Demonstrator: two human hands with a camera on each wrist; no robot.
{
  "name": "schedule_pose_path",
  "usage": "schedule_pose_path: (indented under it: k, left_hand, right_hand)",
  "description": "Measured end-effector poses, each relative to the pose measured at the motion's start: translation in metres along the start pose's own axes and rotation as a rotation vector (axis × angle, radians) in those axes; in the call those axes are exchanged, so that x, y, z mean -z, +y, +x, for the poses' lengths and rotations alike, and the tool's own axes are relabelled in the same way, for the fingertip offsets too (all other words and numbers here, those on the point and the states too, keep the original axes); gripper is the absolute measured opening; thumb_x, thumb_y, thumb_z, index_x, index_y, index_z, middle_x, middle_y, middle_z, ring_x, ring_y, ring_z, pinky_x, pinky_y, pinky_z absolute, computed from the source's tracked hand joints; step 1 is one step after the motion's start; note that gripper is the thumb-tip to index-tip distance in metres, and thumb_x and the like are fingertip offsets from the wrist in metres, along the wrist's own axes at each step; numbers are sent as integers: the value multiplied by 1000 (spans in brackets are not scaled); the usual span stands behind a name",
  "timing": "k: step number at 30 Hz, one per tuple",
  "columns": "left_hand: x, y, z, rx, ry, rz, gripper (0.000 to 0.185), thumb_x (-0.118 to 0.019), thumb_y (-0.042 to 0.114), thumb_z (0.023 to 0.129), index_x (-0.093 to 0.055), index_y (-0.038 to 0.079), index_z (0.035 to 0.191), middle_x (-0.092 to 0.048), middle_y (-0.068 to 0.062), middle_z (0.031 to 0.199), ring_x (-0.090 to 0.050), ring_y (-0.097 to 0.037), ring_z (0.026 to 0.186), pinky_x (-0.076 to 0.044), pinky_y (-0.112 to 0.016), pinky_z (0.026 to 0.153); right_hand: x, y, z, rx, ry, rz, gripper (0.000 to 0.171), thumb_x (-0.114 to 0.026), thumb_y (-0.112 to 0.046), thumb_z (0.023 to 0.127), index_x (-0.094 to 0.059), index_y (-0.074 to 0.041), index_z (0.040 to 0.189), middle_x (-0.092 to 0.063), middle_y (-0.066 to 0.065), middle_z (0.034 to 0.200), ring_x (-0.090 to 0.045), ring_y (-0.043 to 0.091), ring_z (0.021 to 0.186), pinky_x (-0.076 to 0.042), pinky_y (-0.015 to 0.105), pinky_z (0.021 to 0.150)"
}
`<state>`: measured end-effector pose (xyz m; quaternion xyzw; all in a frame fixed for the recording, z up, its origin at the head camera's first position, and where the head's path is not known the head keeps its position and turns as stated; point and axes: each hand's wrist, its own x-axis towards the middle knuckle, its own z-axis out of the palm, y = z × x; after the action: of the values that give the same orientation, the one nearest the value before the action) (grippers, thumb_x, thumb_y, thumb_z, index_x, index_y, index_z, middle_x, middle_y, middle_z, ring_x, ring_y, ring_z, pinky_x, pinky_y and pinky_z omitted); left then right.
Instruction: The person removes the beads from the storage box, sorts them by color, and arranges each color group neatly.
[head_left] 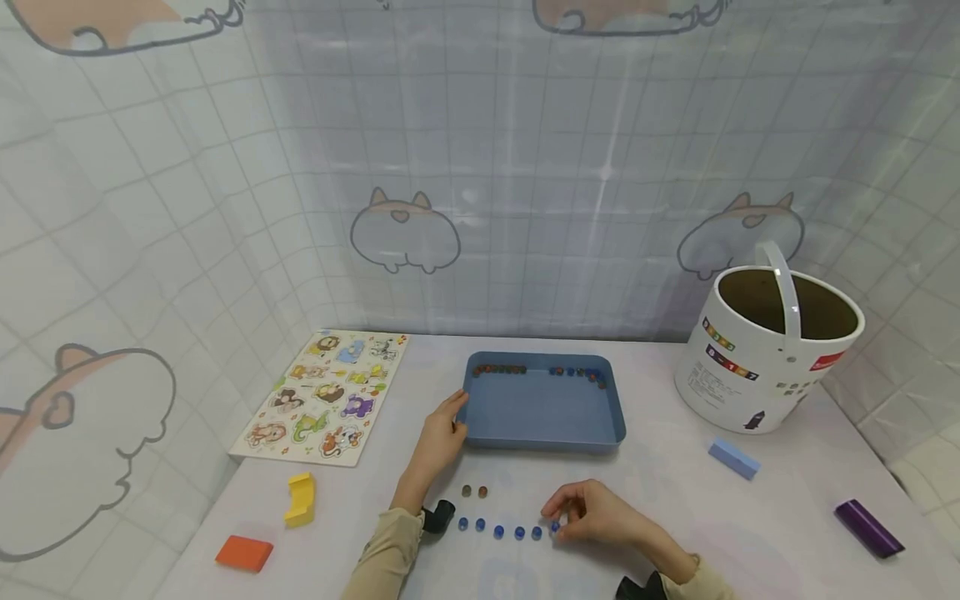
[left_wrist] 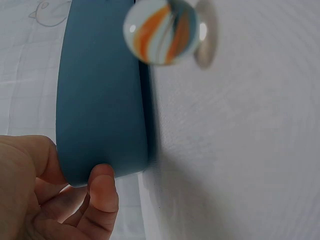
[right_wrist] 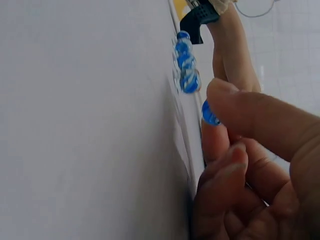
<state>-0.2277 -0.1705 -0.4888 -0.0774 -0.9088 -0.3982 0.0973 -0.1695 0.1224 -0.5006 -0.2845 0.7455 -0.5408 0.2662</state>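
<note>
My left hand [head_left: 437, 437] grips the left side of a blue tray [head_left: 540, 412], thumb and fingers at its corner in the left wrist view. Between thumb and fingertip, my right hand [head_left: 600, 515] pinches a blue marble [right_wrist: 210, 113], low over the table at the right end of a row of blue marbles [head_left: 498, 532]. Two brownish marbles [head_left: 474, 492] lie between that row and the tray. Inside the tray, dark reddish and greenish marbles [head_left: 501, 368] line the back left, and blue and reddish marbles [head_left: 577, 372] sit at the back right. An orange-striped glass marble [left_wrist: 162, 31] looms in the left wrist view.
A picture board of animals [head_left: 322, 396] lies left of the tray. Yellow [head_left: 301, 500] and orange [head_left: 244, 553] blocks are near the left edge. A white handled bucket [head_left: 720, 375], a light blue block [head_left: 733, 459] and a purple block [head_left: 868, 528] stand or lie at right.
</note>
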Motion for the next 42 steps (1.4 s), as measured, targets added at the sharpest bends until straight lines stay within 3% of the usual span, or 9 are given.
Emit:
schedule_pose_path:
  k: [2, 5, 12, 18, 24, 26, 34, 37, 42]
  left_hand:
    - [1, 0, -1, -1, 6, 4, 54, -52, -7, 81, -52, -6, 135, -48, -22, 144, -58, -27, 93, -35, -19, 52]
    - [3, -1, -2, 4, 12, 3, 54, -52, -8, 81, -52, -6, 135, -49, -21, 144, -59, -29, 89, -36, -19, 53]
    - [8, -4, -4, 0, 17, 13, 55, -52, -8, 81, -52, -6, 135, -48, -21, 145, -40, -13, 55, -35, -19, 52]
    - [10, -4, -4, -1, 20, 4, 55, -51, -7, 80, -52, -6, 135, -48, -22, 145, -27, -4, 48, -34, -18, 52]
    - [9, -3, -5, -2, 26, 3, 54, -52, -8, 80, -53, -7, 134, -50, -22, 143, -58, -25, 83, -35, -19, 52]
    - [8, -3, -4, -10, 30, 12, 54, -53, -7, 80, -53, -7, 133, -50, -22, 143, -58, -29, 98, -36, -19, 54]
    - [4, -1, 1, -18, 14, 11, 53, -52, -7, 81, -52, -7, 134, -49, -22, 144, -57, -29, 110, -39, -19, 58]
    - [3, 0, 1, -23, 21, 14, 53, -53, -8, 81, -53, -7, 134, -50, -21, 143, -57, -27, 106, -39, -19, 59]
    - [1, 0, 0, -32, 6, 17, 53, -52, -8, 81, -52, -8, 134, -50, -22, 143, -47, -13, 60, -35, -18, 53]
  right_hand:
    - [-3, -1, 1, -8, 10, -24, 26, -77, -5, 75, -73, -3, 100, -65, 2, 80, -45, -1, 58, -38, 14, 52]
    - [-7, -4, 3, -16, 27, -68, 24, -79, -7, 74, -73, -7, 97, -63, 0, 75, -42, -1, 55, -36, 15, 51]
    - [-12, -7, 9, 11, 44, -199, 24, -81, -9, 72, -73, -14, 94, -68, -3, 81, -43, -3, 57, -37, 16, 53]
    - [-3, -17, 8, 15, 23, -173, 27, -79, -13, 75, -72, -12, 101, -69, 6, 90, -45, -1, 58, -40, 17, 53]
    - [29, -42, 15, 44, 45, -124, 30, -73, -13, 84, -68, 0, 111, -66, 24, 104, -47, 3, 63, -41, 20, 56]
    - [43, -50, 22, 55, 71, -141, 31, -70, -15, 87, -67, 1, 113, -66, 25, 108, -50, 4, 67, -43, 21, 58]
    - [89, -76, 65, 33, 153, -157, 36, -62, -26, 93, -63, -5, 123, -64, 20, 123, -62, 12, 89, -52, 38, 79]
    - [94, -82, 87, -11, 158, -145, 39, -61, -32, 94, -62, -9, 126, -64, 16, 125, -62, 14, 92, -51, 42, 84]
    - [98, -88, 125, -76, 150, -122, 41, -60, -36, 94, -62, -13, 128, -65, 14, 124, -60, 22, 99, -48, 50, 93]
